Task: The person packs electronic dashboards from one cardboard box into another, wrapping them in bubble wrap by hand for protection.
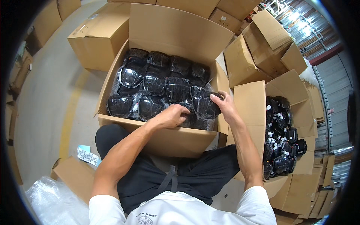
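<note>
A black wrapped pack (204, 105) was grasped at its right edge by the fingers of the right hand (227, 109), with the thumb pressed on its upper face. The pack was located at the near right corner of an open cardboard box (161, 139), above other packs. The fingers of the left hand (172, 116) were bent just inside the near wall; whether anything was grasped by them could not be told. The box was filled with rows of similar dark packs (153, 83). More black items (280, 163) were contained in a second open box (250, 108) to the right.
</note>
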`<action>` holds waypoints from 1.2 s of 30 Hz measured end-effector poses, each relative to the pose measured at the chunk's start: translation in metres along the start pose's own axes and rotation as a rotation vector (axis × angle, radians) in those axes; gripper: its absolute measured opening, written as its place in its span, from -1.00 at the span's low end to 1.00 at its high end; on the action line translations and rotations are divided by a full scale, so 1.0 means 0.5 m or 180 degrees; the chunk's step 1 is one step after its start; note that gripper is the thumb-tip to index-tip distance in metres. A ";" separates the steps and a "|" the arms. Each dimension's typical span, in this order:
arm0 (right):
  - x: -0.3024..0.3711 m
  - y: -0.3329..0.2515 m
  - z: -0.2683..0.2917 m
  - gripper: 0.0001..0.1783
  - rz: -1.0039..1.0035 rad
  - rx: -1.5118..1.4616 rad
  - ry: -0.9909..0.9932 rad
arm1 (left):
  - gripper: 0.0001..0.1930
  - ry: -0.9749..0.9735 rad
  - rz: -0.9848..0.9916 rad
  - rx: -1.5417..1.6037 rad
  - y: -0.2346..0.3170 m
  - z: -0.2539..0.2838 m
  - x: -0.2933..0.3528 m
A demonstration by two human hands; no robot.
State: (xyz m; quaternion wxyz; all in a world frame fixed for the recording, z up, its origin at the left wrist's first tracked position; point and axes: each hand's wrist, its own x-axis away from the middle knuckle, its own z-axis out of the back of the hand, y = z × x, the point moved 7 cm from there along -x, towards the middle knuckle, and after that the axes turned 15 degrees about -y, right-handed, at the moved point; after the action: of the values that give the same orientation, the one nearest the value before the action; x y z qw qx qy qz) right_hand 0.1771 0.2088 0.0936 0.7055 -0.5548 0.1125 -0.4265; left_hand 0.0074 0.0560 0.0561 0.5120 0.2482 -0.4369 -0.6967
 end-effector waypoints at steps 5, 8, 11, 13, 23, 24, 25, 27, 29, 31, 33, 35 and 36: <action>0.030 0.042 0.020 -0.12 -0.0122 0.0514 -0.0092 | -0.63 -0.0394 -0.0210 -0.0212 0.021 -0.072 -0.044; 0.023 0.062 0.005 -0.23 -0.0177 0.1405 -0.0113 | -0.64 -0.0546 -0.0146 -0.0094 0.014 -0.083 -0.059; 0.033 0.050 0.005 -0.31 -0.0098 0.1707 0.0085 | -0.69 -0.0341 -0.0146 -0.0162 0.003 -0.085 -0.058; 0.039 0.041 0.009 -0.36 -0.0160 0.1778 0.0032 | -0.72 -0.0165 -0.0103 -0.0514 0.007 -0.089 -0.059; 0.035 0.084 -0.040 -0.24 -0.0355 0.0645 -0.0282 | -0.50 0.0190 0.0423 -0.1739 0.011 -0.052 -0.044; 0.035 0.093 -0.041 -0.24 -0.0339 0.0670 -0.0299 | -0.46 0.0251 0.0675 -0.1808 -0.004 -0.046 -0.043; 0.044 0.096 -0.052 -0.21 -0.0293 0.0652 -0.0249 | -0.42 0.0290 0.0929 -0.1875 -0.017 -0.039 -0.035; 0.055 0.091 -0.072 -0.13 -0.0164 0.1124 -0.0491 | -0.35 -0.0048 0.1143 -0.1634 -0.047 -0.034 -0.028; 0.057 0.083 -0.081 -0.08 -0.0126 0.1970 -0.0500 | -0.33 -0.0124 0.1197 -0.1611 -0.055 -0.038 -0.030; 0.062 0.054 -0.101 -0.05 0.0020 0.2289 -0.0532 | -0.30 0.0021 0.1165 -0.1832 -0.056 -0.038 -0.019; 0.091 0.000 -0.143 0.00 0.0170 0.4382 -0.0565 | -0.25 -0.0005 0.1274 -0.1961 -0.042 -0.019 0.003; 0.076 0.047 -0.122 0.03 0.0160 0.4211 -0.0738 | -0.05 0.0010 0.1356 -0.2131 -0.028 -0.007 0.007; 0.060 0.075 -0.127 0.07 0.0220 0.4030 -0.0978 | 0.03 -0.0211 0.1501 -0.1927 -0.060 0.001 0.014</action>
State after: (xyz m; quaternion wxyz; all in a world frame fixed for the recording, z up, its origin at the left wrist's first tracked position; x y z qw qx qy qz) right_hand 0.1733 0.1440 0.0473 0.9172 -0.0826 -0.2449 -0.3031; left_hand -0.0104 0.0525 0.0313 0.6940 -0.0442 -0.2728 -0.6648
